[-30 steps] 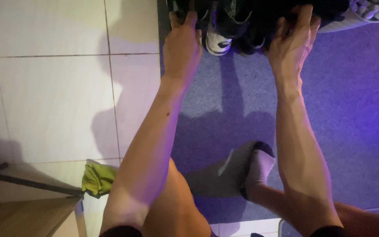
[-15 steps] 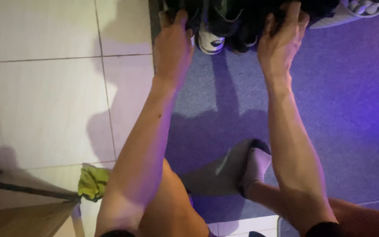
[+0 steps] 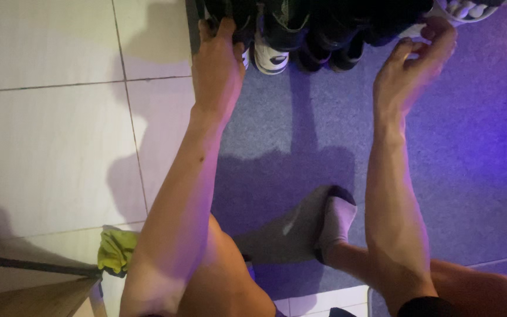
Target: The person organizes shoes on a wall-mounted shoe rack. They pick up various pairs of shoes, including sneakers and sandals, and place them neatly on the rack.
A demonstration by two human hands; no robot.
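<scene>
A row of dark shoes [image 3: 335,35] stands along the top edge of a purple-lit rug [image 3: 300,129]. Among them is a black and white sneaker [image 3: 268,56]. My left hand [image 3: 218,61] reaches to the left end of the row, its fingers curled over a black shoe [image 3: 230,12] there. My right hand [image 3: 412,67] hovers just off the right end of the row with its fingers spread and nothing in them. Its fingertips are close to a white ribbed slipper [image 3: 470,9] at the top right.
White floor tiles [image 3: 48,135] lie left of the rug. My foot in a grey sock [image 3: 335,220] rests on the rug between my arms. A yellow-green cloth [image 3: 115,249], a dark rod [image 3: 30,265] and a wooden corner [image 3: 30,296] sit at the lower left.
My right hand has let go of the dark shoes and moved right and slightly down, fingers now spread near the white slipper. My left hand stays on the left shoe. The view shifted left.
</scene>
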